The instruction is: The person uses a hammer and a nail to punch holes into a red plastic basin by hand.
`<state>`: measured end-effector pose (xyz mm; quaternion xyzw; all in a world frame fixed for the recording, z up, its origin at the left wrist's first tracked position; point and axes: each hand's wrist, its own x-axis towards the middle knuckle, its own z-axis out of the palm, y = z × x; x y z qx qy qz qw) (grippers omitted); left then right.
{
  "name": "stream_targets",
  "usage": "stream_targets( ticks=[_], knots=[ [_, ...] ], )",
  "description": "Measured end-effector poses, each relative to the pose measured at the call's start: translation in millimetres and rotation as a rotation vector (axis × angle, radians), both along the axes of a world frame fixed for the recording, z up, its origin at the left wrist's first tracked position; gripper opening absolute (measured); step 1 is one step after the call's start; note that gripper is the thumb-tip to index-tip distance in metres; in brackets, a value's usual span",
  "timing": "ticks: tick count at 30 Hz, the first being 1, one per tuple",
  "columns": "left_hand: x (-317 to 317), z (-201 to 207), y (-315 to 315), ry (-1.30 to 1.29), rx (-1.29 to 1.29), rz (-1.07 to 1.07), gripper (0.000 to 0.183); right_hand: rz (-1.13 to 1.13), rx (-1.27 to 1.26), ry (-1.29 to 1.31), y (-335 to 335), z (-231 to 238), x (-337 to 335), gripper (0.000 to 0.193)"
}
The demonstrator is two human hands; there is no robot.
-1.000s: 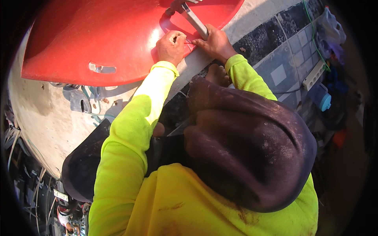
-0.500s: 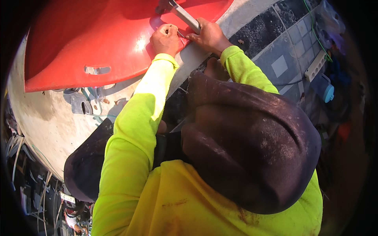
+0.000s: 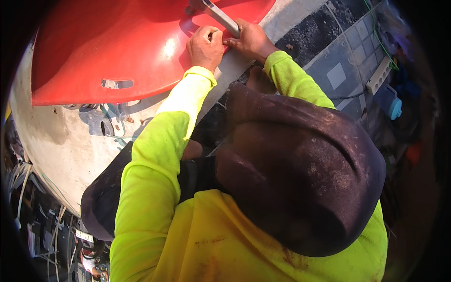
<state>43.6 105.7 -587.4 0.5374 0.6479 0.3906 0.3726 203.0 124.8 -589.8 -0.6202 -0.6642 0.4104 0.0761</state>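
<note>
Head view: the right hand (image 3: 252, 40) has its grip closed around the handle of a hammer (image 3: 221, 18), close beside the curled left hand (image 3: 206, 48) at the near edge of a red plastic shell (image 3: 112, 54)

Good handling here probably means steadying the shell's edge and keeping the left fingers clear of the hammer's head; the shell spreads ahead and leftward, its far side cut off by the upper edge, the hammer's head partly so; whether the left grip holds anything I cannot tell

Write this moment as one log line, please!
left hand: curled at red panel, contents unclear | right hand: holding hammer | nearby: power strip, blue jug
</note>
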Motion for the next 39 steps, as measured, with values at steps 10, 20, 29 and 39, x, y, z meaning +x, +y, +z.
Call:
stream_targets(
  ticks=[10,20,29,39],
  knots=[
    [-17,-13,7,-0.041,-0.259,0.171,0.016,0.042,-0.026,-0.047,8,8,-3,0.048],
    [-15,8,-12,0.222,-0.095,-0.339,0.033,-0.067,-0.112,0.299,5,22,12,0.042],
    [-8,-9,-31,0.696,-0.106,-0.388,0.067,-0.353,-0.221,0.187,-56,49,88,0.033],
    [9,-3,-28,0.770,-0.194,-0.343,0.058,0.353,0.714,0.052,2,102,-3,0.024]
  ],
)
